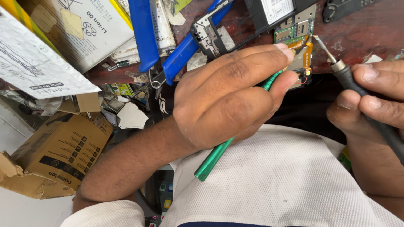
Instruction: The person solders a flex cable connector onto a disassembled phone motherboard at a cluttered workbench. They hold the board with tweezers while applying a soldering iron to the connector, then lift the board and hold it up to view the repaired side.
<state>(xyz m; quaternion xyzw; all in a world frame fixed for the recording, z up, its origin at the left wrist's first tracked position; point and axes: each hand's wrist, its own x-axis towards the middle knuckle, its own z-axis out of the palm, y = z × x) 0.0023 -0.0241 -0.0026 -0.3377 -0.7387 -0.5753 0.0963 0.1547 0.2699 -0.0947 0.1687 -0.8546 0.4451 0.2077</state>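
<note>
My left hand (235, 94) grips a thin green metal tool (214, 156) like a pen; its tip, hidden under my fingers, reaches the lower edge of an opened phone with a green circuit board (291, 32) and an orange flex cable (309, 52). My right hand (370, 98) holds a black-handled soldering iron (347, 75), its metal tip (324, 48) hovering just right of the flex cable. Both hands work at the near edge of a dark red wooden table (362, 29).
Blue-handled pliers (168, 40) lie behind my left hand beside a black phone frame (206, 35). White boxes (80, 29) and a brown cardboard box (59, 155) sit left, with small scraps between them. My white shirt (286, 185) fills the foreground.
</note>
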